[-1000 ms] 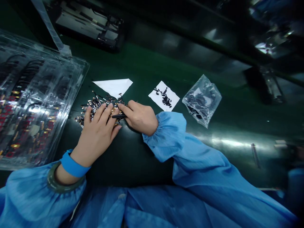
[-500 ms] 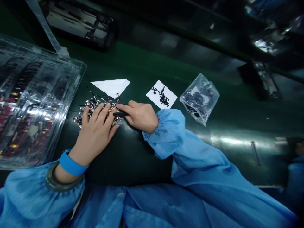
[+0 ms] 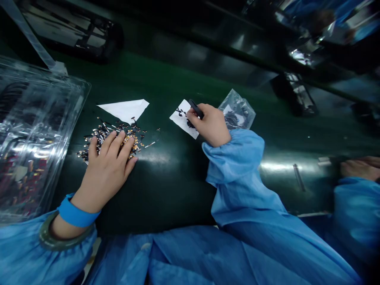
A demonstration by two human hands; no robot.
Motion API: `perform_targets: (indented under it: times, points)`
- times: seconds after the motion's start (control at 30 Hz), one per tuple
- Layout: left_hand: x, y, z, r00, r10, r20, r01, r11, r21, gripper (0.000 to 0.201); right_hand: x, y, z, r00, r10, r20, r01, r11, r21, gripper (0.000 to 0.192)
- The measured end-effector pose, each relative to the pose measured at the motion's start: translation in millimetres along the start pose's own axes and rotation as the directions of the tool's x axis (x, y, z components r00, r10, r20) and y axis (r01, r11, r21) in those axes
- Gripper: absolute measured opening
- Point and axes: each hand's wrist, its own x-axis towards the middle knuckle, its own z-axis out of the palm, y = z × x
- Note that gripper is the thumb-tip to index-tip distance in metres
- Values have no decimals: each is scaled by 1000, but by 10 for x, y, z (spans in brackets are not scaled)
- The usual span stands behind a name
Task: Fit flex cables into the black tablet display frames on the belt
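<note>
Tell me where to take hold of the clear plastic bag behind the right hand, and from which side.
Pinch the clear plastic bag at its raised far corner, coming from above and behind. That crumpled corner stands up off the green table, while the near edge is blocked by the right hand holding a black tool.

**Colours, bench view**

Bench surface (image 3: 166,190): dark green, glossy. Sleeves (image 3: 237,158): light blue. Wristband (image 3: 74,213): brighter blue. Bracelet (image 3: 53,241): olive green. Paper slip (image 3: 179,116): white, speckled with black parts. Triangular paper (image 3: 124,109): plain white. Component pile (image 3: 103,132): black and gold. Tweezers (image 3: 196,109): black. Tray (image 3: 41,130): clear, red flecks.
</note>
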Motion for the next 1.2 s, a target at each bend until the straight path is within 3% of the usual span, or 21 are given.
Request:
perform_targets:
  times: [0.23,0.47,0.63,0.77,0.87,1.0,1.2]
  points:
    - [7,5,-17,1000,-15,22,15,1000,4,47,160,-15,174,992,21,127,-18,1000,-22,14]
    - [-3,-6,3,1000,-7,13,7,1000,18,48,139,22,262,996,-34,82,42,995,-94,15]
    - [-2,-1,3,1000,5,14,-5,999,38,47,35,-47,180,996,-58,67,67,989,-131,16]
    - [0,2,4,1000,3,11,-3,1000,29,47,-186,-232,63,983,-174,53,176,983,-52,14]
    - [2,6,-1,1000,4,11,-5,1000,27,47,-396,-427,38,951,-241,194,237,971,45,15]
    - [-2,10,-17,1000,4,23,-4,1000,28,48,-587,-591,70,893,-252,373,228,968,106,15]
    - [-2,6,-14,1000,-15,28,15,1000,-8,48,-549,-518,0,935,-203,292,140,965,220,13]
